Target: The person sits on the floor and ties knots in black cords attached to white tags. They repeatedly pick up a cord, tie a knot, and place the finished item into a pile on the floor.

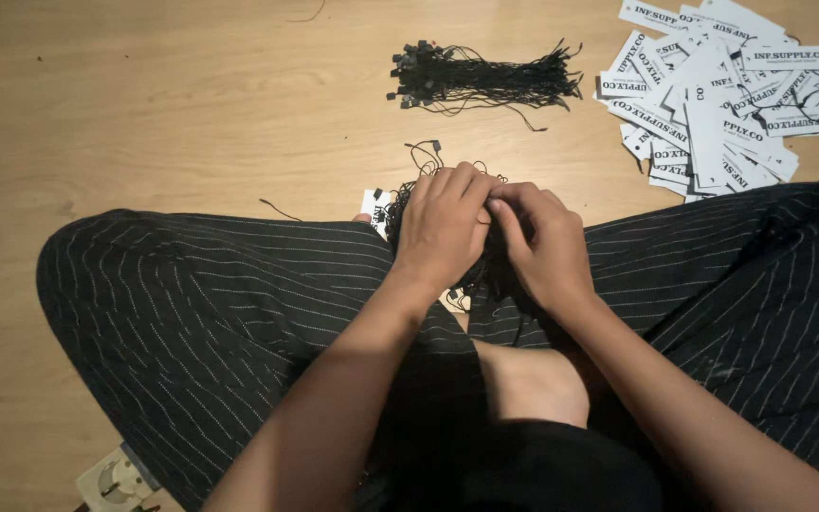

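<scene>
At the near edge of the view, crossed legs in black pinstriped trousers (201, 303) are seen resting on a wooden floor (144, 104), with a pale socket block (116, 482) lying beside the left knee. Just above the shins, the left hand (443, 228) and the right hand (542, 242) are brought together, fingertips touching, and are closed around a tangle of black string loops (490, 275); the exact pinch is hidden by the knuckles. A white printed hang tag (374, 209) is partly covered by the left hand. Farther out, a bundle of unused black string fasteners (481, 81) is laid on the floor. At the far right, a heap of white hang tags (713, 104) is spread, some with strings visibly attached. Judging from the sizeable bundle, much stringing appears left.
</scene>
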